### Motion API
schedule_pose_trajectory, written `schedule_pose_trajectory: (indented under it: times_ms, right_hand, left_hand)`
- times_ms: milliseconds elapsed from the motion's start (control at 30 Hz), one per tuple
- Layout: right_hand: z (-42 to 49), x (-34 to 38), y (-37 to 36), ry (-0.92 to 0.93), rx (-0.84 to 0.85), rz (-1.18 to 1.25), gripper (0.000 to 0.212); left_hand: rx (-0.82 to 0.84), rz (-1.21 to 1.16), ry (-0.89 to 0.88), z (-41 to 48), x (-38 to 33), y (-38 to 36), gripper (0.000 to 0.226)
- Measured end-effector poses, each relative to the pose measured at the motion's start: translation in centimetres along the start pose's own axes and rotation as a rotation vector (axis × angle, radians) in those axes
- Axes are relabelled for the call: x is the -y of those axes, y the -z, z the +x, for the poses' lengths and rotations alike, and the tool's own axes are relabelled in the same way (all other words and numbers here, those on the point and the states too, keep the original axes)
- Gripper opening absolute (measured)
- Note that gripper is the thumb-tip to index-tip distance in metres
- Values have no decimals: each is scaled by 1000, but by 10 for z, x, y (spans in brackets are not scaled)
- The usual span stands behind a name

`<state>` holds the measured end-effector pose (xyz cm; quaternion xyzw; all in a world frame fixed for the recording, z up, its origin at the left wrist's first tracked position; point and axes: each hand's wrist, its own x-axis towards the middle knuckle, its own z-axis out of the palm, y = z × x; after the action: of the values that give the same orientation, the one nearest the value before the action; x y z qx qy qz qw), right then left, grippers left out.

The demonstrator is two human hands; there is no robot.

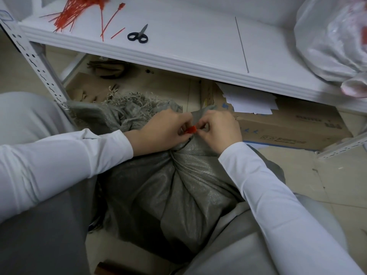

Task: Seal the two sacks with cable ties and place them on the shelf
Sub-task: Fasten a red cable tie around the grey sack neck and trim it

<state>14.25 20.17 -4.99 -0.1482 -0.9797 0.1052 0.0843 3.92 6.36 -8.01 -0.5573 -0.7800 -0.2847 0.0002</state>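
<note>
A grey woven sack (178,191) stands on the floor between my knees, its neck gathered into a bunch. My left hand (162,130) and my right hand (218,130) meet at the neck and both pinch a red cable tie (191,129) at its head. A thin band circles the neck just below them. The sack's frayed open top (131,104) spreads beyond my hands. The white shelf (178,62) runs across the view above, with a pile of red cable ties (75,12) at its left end. A white plastic sack (333,40) sits on the shelf at right.
Black-handled scissors (138,35) lie on the shelf beside the ties. Under the shelf sits a cardboard box (288,126) with white papers (250,100) on it. The shelf's perforated upright (37,64) stands at left. Tiled floor (337,179) shows at right.
</note>
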Motion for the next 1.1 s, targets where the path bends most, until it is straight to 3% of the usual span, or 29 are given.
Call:
schedule_pose_trajectory:
  times_ms: [167,333,400,600,900,1100]
  right_hand:
    - [0,7,1,12,38,-132,15]
    - [-1,16,4,107,70,-284,15]
    - [0,12,4,101,90,-212,12]
    - [3,-6,4,-93,264,313,13]
    - [4,-4,-1,-178,120,316,4]
    - [7,-11,5,-186,75,316,21]
  left_hand:
    - [0,145,-64,2,-3,3,25]
    - [27,176,-89,3,-4,4,19]
    - [30,183,-96,2,-4,4,18]
    - [-4,194,-165,-3,-2,3,19]
    - [-50,204,-140,-1,-5,2,21]
    - [-67,162,-99,4,-11,4,20]
